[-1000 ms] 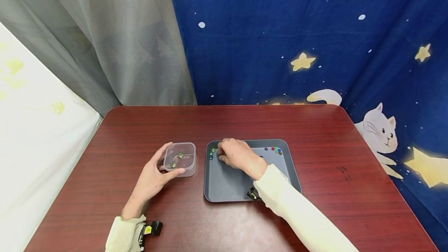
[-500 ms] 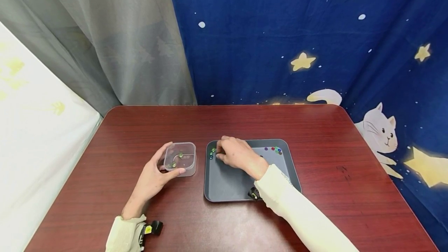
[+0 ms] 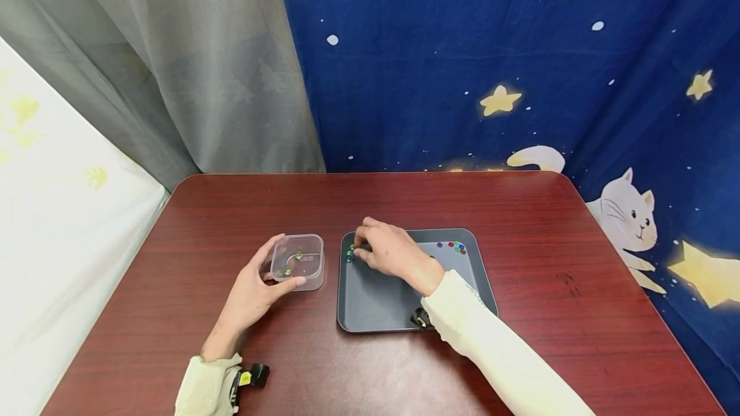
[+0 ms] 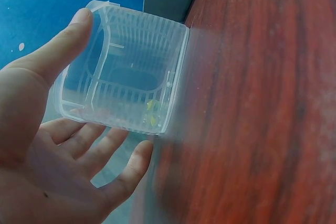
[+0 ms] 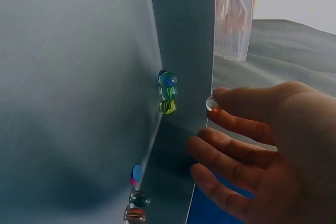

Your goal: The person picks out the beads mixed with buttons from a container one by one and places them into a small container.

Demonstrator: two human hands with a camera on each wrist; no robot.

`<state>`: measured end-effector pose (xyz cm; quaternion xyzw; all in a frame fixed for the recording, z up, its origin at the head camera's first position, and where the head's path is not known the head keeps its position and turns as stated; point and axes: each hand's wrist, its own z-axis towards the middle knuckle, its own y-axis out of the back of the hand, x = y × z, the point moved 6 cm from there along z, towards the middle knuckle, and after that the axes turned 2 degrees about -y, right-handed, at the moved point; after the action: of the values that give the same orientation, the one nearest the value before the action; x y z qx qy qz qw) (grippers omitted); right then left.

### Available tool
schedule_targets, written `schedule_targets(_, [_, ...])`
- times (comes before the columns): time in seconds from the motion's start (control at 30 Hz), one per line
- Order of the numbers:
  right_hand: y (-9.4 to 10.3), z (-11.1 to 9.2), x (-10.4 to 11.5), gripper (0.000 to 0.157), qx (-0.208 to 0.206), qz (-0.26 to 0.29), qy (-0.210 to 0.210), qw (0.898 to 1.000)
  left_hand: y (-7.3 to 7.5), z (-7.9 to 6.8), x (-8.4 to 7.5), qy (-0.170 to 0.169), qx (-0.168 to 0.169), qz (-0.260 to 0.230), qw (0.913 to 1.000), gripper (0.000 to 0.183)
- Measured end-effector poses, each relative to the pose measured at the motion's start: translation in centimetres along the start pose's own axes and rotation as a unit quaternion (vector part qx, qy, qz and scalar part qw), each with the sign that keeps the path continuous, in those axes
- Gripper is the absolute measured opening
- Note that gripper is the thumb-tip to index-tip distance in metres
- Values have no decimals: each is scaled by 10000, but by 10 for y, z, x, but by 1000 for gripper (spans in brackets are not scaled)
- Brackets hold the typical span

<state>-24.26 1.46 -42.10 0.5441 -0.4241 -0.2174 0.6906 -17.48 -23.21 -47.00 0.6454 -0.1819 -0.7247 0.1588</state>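
Note:
My left hand (image 3: 248,297) grips a clear plastic box (image 3: 313,282) that stands on the table left of the tray, thumb on the near side and fingers round the far side. Two greenish marbles (image 3: 298,255) lie in the box. Over the far left part of the grey tray (image 3: 376,307), my right hand (image 3: 396,252) pinches a clear marble (image 5: 211,104) with an orange streak between thumb and forefinger. Below it in the right wrist view, a short row of blue, green and yellow-striped marbles (image 5: 168,93) rests along the tray's wall.
More coloured pieces (image 3: 459,248) lie in the tray's far right corner, and a dark marble (image 5: 139,199) and a reddish one (image 5: 135,215) show along its far wall. The tray has a raised rim. Behind the reddish-brown table (image 3: 243,204) hang grey and blue curtains (image 3: 405,82).
The right hand has shifted a little to the left and away, toward the tray's far left corner, and now partly covers the marbles there. The left hand and box stay put.

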Motion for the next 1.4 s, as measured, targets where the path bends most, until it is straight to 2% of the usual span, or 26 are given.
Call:
schedule_targets(0.33, [4, 0, 2, 7, -149, 56, 68, 9998, 0, 0, 1, 30, 11, 12, 10000, 88])
schedule_targets(0.57, [10, -1, 6, 8, -423, -10, 271, 9987, 1, 1, 1, 59, 13, -30, 10000, 89])
schedule_targets(0.8, [11, -1, 9, 9, -460, -5, 334, 9984, 0, 0, 2, 24, 25, -19, 10000, 89])
schedule_targets(1.1, [18, 0, 16, 9, -793, -17, 690, 9945, 1, 0, 0, 41, 10, -8, 10000, 88])
schedule_targets(1.4, [21, 2, 23, 10, -820, 143, 817, 9932, -1, 1, 1, 31, -6, -87, 10000, 89])
